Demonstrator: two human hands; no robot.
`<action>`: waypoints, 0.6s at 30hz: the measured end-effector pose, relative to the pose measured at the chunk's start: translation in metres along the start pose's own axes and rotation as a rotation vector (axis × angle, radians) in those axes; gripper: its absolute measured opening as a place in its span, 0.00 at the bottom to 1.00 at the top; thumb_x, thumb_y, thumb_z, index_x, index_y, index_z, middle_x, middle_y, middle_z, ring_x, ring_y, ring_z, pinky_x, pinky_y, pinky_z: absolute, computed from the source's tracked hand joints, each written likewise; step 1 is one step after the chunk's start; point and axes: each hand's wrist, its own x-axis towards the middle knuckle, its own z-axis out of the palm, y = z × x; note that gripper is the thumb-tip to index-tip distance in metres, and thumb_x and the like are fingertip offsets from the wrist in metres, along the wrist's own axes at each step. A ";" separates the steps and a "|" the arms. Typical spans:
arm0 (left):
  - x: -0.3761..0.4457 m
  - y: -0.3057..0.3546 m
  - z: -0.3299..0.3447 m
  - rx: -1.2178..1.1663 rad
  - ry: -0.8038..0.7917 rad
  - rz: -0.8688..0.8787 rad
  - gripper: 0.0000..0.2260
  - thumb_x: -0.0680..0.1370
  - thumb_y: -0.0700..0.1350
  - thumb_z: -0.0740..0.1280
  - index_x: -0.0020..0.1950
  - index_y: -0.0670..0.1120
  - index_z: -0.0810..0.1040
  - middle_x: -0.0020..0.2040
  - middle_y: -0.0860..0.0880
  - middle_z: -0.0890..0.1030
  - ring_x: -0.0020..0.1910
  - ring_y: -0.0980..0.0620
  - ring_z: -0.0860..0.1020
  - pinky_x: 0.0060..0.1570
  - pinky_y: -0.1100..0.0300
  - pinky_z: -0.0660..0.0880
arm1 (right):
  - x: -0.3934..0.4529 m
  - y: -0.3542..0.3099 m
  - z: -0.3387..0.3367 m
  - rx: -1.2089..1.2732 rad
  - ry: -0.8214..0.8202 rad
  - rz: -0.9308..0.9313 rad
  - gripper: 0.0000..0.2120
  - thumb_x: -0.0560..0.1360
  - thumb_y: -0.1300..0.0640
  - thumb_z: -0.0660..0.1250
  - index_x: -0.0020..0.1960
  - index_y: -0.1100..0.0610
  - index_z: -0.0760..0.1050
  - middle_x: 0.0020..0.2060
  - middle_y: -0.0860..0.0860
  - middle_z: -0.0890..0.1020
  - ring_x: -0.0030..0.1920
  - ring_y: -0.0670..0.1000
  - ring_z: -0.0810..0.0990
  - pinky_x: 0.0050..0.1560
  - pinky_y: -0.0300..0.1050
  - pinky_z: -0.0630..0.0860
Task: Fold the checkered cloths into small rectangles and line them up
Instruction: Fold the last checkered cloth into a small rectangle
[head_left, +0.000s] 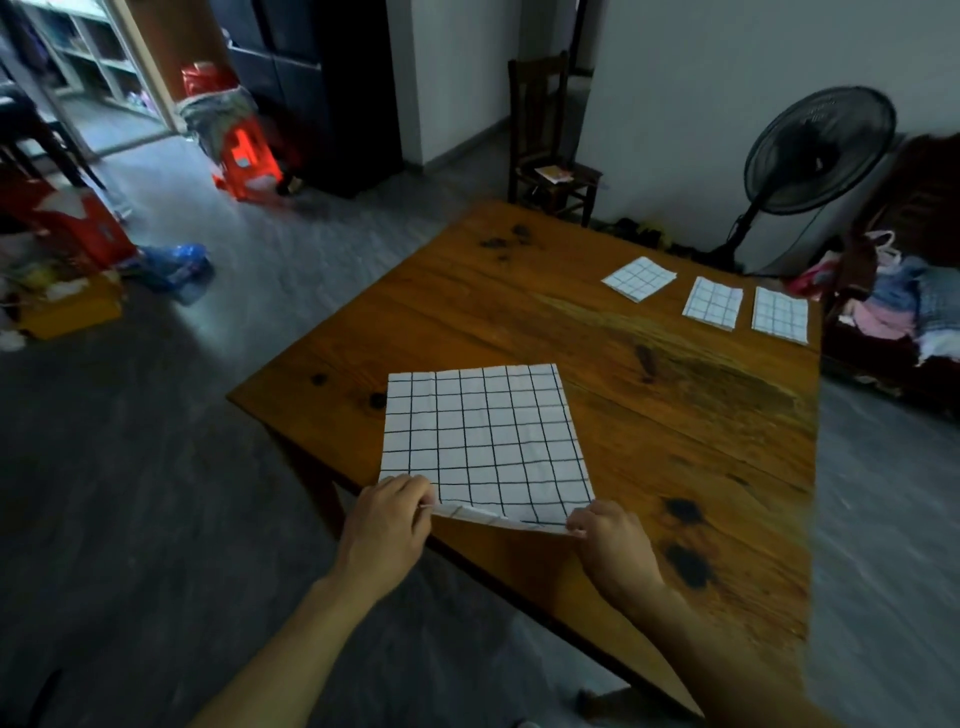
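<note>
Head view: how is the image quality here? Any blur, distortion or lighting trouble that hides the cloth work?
Head view: dim indoor light, no harsh glare; wide-angle bending curves the table edges and floor; the room at the frame's left looks smeared and soft. The unfolded checkered cloth and its grid read clearly, as do the left hand and right hand pinching its near corners. The three folded cloths are small but distinct.

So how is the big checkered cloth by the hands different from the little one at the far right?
The big cloth lies open in one layer, while the far-right small cloth is already folded into a small rectangle. The big cloth looks much larger. The left hand and right hand pinch the big cloth's near corners, lifting that edge; nobody touches the small cloth. Both are white with dark grid lines and lie on the wooden table.
</note>
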 end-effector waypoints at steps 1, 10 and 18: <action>0.001 -0.008 -0.006 -0.002 0.007 0.003 0.10 0.76 0.40 0.70 0.44 0.53 0.73 0.41 0.58 0.75 0.41 0.58 0.73 0.43 0.58 0.74 | 0.002 -0.005 -0.004 -0.005 0.004 0.001 0.07 0.78 0.59 0.65 0.49 0.48 0.79 0.46 0.45 0.79 0.48 0.45 0.77 0.50 0.42 0.74; 0.023 -0.059 -0.041 0.014 -0.041 0.054 0.06 0.78 0.44 0.69 0.46 0.53 0.73 0.43 0.57 0.75 0.42 0.59 0.74 0.43 0.62 0.73 | 0.017 -0.032 -0.039 0.075 0.097 0.029 0.06 0.79 0.55 0.64 0.46 0.46 0.74 0.41 0.41 0.75 0.41 0.40 0.73 0.39 0.37 0.74; 0.062 -0.080 -0.054 -0.036 0.038 0.053 0.06 0.77 0.42 0.70 0.47 0.52 0.75 0.43 0.57 0.76 0.42 0.57 0.76 0.41 0.56 0.77 | 0.048 -0.040 -0.059 0.107 0.211 0.044 0.05 0.77 0.56 0.66 0.52 0.49 0.77 0.46 0.41 0.74 0.45 0.41 0.73 0.43 0.35 0.71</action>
